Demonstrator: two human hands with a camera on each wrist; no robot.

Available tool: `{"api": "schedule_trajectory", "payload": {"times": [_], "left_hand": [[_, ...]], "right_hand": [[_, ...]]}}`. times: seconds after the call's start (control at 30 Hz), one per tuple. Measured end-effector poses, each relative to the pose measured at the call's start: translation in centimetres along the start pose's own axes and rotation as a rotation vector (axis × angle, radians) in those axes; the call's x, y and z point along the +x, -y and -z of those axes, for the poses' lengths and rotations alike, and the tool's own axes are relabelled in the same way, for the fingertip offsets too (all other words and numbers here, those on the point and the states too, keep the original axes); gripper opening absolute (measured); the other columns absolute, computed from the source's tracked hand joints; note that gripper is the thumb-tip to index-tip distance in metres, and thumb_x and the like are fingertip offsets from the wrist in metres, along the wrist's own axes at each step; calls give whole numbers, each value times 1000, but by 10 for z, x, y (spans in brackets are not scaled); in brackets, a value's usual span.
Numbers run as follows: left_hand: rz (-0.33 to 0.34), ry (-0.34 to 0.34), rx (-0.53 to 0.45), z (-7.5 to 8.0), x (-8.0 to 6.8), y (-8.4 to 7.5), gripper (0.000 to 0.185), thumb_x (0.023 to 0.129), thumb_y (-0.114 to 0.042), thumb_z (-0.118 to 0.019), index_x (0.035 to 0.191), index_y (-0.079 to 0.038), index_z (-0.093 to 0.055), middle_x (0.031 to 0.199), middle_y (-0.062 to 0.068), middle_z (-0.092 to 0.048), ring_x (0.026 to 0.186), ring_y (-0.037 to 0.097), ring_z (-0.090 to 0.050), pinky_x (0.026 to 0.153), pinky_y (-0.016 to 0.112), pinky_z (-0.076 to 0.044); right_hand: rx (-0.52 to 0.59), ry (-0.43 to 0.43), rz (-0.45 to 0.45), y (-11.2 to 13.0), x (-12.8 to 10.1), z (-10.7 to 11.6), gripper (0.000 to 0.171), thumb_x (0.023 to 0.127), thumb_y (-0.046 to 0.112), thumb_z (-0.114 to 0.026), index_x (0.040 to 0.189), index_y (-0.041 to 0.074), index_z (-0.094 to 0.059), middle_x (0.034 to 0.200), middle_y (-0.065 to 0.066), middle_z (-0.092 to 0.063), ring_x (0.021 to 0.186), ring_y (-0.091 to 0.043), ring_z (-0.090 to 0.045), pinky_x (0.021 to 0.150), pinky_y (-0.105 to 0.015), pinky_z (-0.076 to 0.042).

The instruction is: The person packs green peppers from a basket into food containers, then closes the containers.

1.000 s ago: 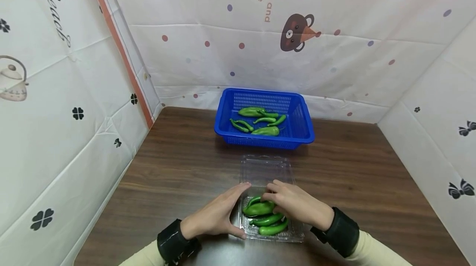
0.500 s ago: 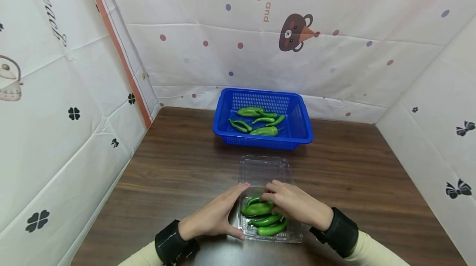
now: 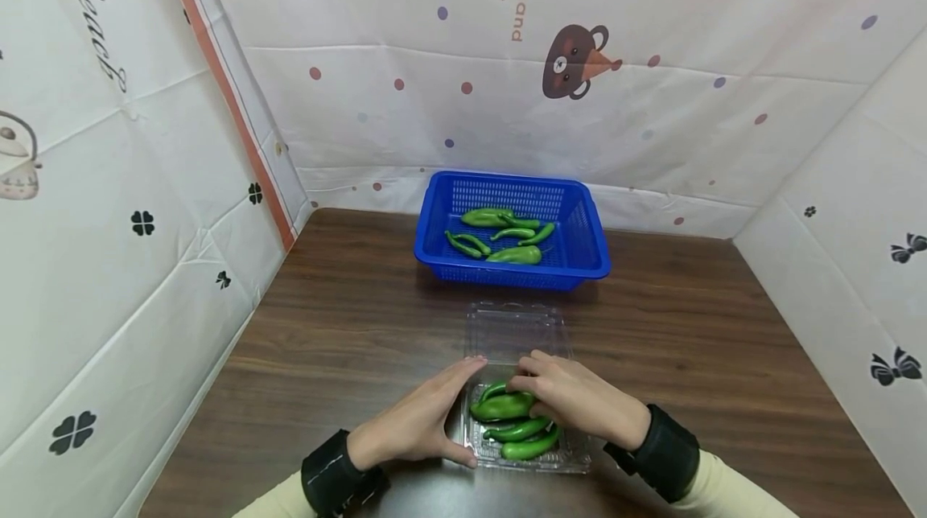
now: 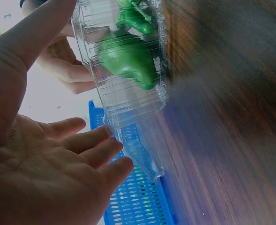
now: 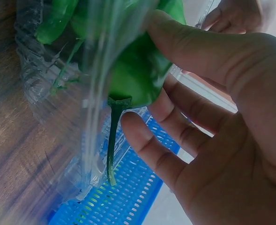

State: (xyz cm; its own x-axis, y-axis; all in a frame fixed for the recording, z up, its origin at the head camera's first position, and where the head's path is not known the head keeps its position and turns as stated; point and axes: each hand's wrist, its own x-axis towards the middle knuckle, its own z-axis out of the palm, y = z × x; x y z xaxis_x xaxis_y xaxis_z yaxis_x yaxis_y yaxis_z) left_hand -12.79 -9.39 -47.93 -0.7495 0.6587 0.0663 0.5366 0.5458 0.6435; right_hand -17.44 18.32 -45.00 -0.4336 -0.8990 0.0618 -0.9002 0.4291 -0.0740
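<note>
green pepper under right hand; left hand steadies clear box.

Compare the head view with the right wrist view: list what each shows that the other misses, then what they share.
Head view only: the whole blue basket with loose green peppers inside, the wooden table, the printed sheets around it, the container's open lid, and the left hand flat against the clear container.

Right wrist view only: the top pepper's thin stem seen close, pointing toward the basket.

Both: the right hand touching the top pepper in the container.
</note>
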Motion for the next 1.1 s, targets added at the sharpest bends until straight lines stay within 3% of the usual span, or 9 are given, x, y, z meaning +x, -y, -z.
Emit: {"api": "schedule_trajectory", "payload": {"times": [0.8,1.1], "left_hand": [[-18,2,0,2,1,0,124,70,-41,-95,164,-8,-20,168,14,-24,154,29,-25,122,48,-27],[-19,-2,8,1,-1,1,125,69,-42,-95,164,-8,-21,168,14,-25,154,28,-24,122,50,-26]], "right_hand": [[6,-41,18,0,-1,3,40,78,19,-90,114,17,-72,98,5,-56,88,-11,-52,72,-26,-49],[7,-19,10,2,0,2,40,79,19,-90,115,16,-72,100,4,-58,88,-11,-53,73,-27,-51]]}}
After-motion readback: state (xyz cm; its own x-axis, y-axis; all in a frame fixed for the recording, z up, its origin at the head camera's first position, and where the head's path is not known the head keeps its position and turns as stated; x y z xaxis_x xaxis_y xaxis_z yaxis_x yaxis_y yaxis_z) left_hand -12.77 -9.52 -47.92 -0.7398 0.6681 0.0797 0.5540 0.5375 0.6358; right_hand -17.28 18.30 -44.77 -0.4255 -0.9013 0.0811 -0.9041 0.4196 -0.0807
